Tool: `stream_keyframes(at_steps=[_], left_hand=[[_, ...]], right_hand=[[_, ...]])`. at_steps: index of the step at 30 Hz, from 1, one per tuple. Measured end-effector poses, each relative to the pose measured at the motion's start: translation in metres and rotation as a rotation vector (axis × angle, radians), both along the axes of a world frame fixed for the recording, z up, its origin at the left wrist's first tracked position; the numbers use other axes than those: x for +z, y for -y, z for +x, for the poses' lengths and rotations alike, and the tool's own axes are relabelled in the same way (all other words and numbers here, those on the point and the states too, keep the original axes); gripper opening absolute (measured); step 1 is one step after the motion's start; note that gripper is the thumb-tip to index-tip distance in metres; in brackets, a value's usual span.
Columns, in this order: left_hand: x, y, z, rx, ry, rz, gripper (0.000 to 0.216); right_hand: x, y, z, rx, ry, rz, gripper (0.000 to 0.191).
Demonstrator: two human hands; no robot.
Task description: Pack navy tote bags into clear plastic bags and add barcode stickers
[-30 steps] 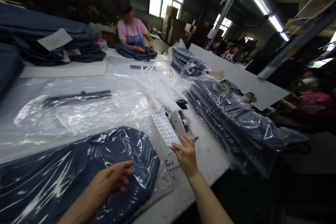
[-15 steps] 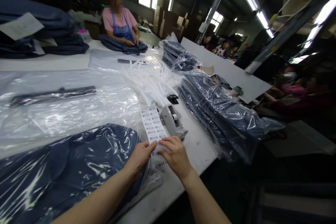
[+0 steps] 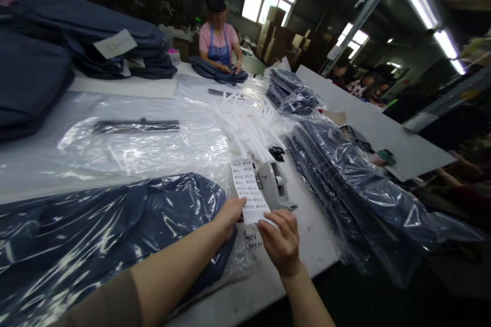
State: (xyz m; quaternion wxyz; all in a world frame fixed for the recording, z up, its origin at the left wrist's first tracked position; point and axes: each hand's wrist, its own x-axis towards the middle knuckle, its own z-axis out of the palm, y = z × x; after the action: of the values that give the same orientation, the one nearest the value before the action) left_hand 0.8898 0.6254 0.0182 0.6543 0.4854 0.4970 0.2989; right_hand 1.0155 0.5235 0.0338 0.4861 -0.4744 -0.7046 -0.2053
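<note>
A white sheet of barcode labels [image 3: 247,184] slants over the table, its bottom strip blank. My left hand [image 3: 230,212] is closed on its left edge, thumb on top. At the lower right corner of the sheet is my right hand [image 3: 282,240], thumb and fingers pinched together; whatever they hold is hidden. Right beside the sheet stands a grey tape dispenser [image 3: 274,184]. A dark blue garment in a clear plastic bag [image 3: 134,230] lies under and left of my left forearm.
White strips [image 3: 245,122] are heaped beyond the sheet, near small black pieces [image 3: 276,153]. Bagged garments [image 3: 345,179] lie along the right edge. Clear plastic bags [image 3: 126,148] cover the left side, beside stacked blue garments [image 3: 111,25]. Across the table a person [image 3: 220,46] handles a garment.
The view has turned left, so things sit farther right. My right hand has drawn slightly away from my left, and the sheet's bottom strip now shows blank.
</note>
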Motion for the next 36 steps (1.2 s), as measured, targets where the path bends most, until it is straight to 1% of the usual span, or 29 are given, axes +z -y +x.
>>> stream_keyframes(at_steps=[1,3,4,5,7,8,9,10,11,12,14,17,18,20,23,26,32,36], left_hand=[[0.006,0.000,-0.004,0.036,-0.014,0.068,0.037],[0.019,0.007,-0.022,0.106,-0.039,0.240,0.037],[0.026,0.014,-0.036,0.083,-0.065,0.376,0.039],[0.031,0.023,-0.052,0.009,-0.110,0.542,0.037],[0.038,0.048,-0.091,-0.240,-0.249,0.906,0.023],[0.039,0.063,-0.113,-0.366,-0.332,1.062,0.017],[0.040,0.077,-0.136,-0.452,-0.408,1.176,0.014],[0.041,0.091,-0.161,-0.484,-0.469,1.235,0.012],[0.041,0.104,-0.187,-0.480,-0.525,1.260,0.011],[0.042,0.114,-0.214,-0.452,-0.580,1.259,0.011],[0.042,0.125,-0.266,-0.351,-0.697,1.219,0.015],[0.040,0.122,-0.334,-0.202,-0.895,1.178,0.019],[0.038,0.119,-0.351,-0.177,-0.958,1.177,0.020],[0.032,0.111,-0.376,-0.168,-1.052,1.180,0.021],[0.021,0.103,-0.392,-0.184,-1.077,1.186,0.023],[0.015,0.099,-0.396,-0.160,-1.027,1.206,0.022],[0.020,0.092,-0.400,-0.166,-0.955,1.297,0.022],[0.021,0.084,-0.401,-0.233,-0.955,1.329,0.026]], right_hand=[[0.006,0.003,-0.003,-0.036,-0.150,-0.020,0.013],[0.019,0.003,-0.009,-0.071,-0.554,-0.148,0.005],[0.025,0.000,-0.013,-0.038,-0.777,-0.249,0.011],[0.031,-0.006,-0.020,0.032,-0.988,-0.367,0.018],[0.041,-0.021,-0.044,0.229,-1.308,-0.614,0.030],[0.045,-0.029,-0.061,0.318,-1.396,-0.740,0.033],[0.048,-0.036,-0.081,0.387,-1.437,-0.868,0.034],[0.051,-0.042,-0.104,0.440,-1.443,-0.987,0.035],[0.052,-0.046,-0.128,0.481,-1.428,-1.092,0.035],[0.053,-0.050,-0.153,0.515,-1.401,-1.184,0.035],[0.050,-0.056,-0.200,0.568,-1.325,-1.338,0.035],[0.039,-0.066,-0.258,0.621,-1.154,-1.532,0.031],[0.035,-0.070,-0.273,0.619,-1.089,-1.586,0.028],[0.027,-0.076,-0.294,0.577,-0.979,-1.657,0.021],[0.017,-0.083,-0.312,0.482,-0.890,-1.689,0.015],[0.011,-0.086,-0.319,0.432,-0.838,-1.683,0.013],[-0.001,-0.088,-0.323,0.387,-0.740,-1.661,0.011],[-0.010,-0.091,-0.324,0.373,-0.684,-1.656,0.012]])
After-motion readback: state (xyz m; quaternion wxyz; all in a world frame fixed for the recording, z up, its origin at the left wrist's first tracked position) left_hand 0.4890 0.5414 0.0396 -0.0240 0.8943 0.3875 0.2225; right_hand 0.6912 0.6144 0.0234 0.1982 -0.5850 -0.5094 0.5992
